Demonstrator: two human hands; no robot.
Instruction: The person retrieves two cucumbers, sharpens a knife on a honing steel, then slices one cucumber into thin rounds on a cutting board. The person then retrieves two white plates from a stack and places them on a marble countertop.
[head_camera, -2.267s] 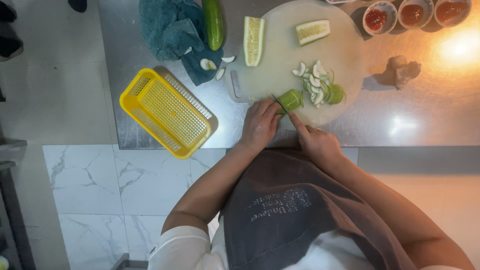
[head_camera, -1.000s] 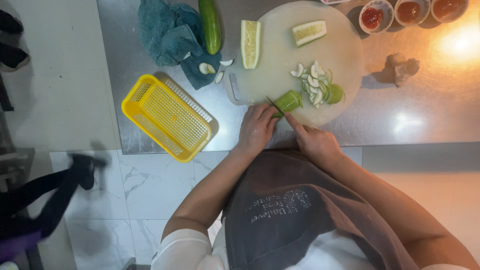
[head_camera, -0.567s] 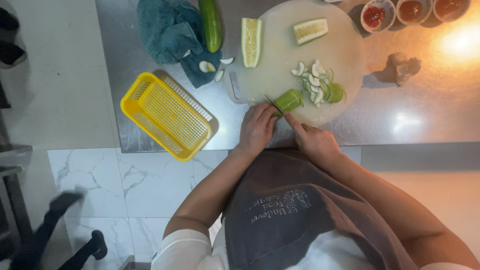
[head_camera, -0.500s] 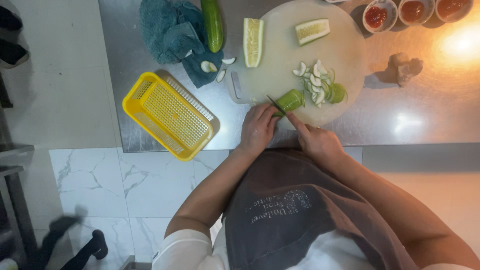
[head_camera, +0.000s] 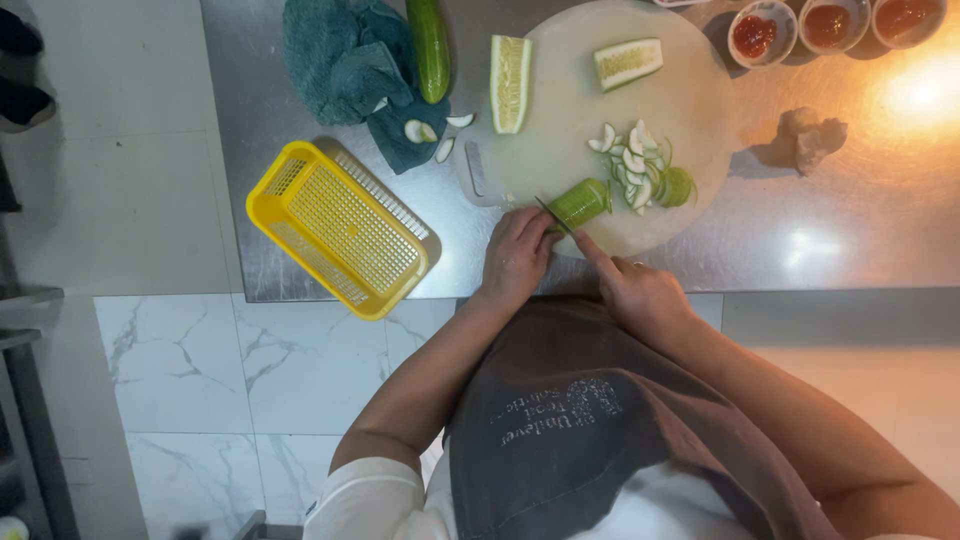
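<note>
A short green cucumber piece (head_camera: 581, 203) lies on the round pale cutting board (head_camera: 570, 110) near its front edge. My left hand (head_camera: 515, 256) rests at the piece's near end, fingertips against it. My right hand (head_camera: 637, 293) grips a knife (head_camera: 553, 214), whose thin dark blade stands edge-on at the cucumber's left end. A heap of thin cucumber slices (head_camera: 640, 165) lies just right of the piece. Two cut cucumber halves (head_camera: 510, 68) (head_camera: 627, 63) lie farther back on the board.
A yellow perforated basket (head_camera: 340, 228) sits on the steel counter (head_camera: 850, 230) to the left. A teal cloth (head_camera: 345, 62), a whole cucumber (head_camera: 430, 45) and peel scraps (head_camera: 425, 132) lie behind it. Small bowls of red sauce (head_camera: 756, 33) stand at the back right.
Both hands stay at the cucumber piece with only slight shifts of the knife. A person's legs crossed the floor at the left and are gone now.
</note>
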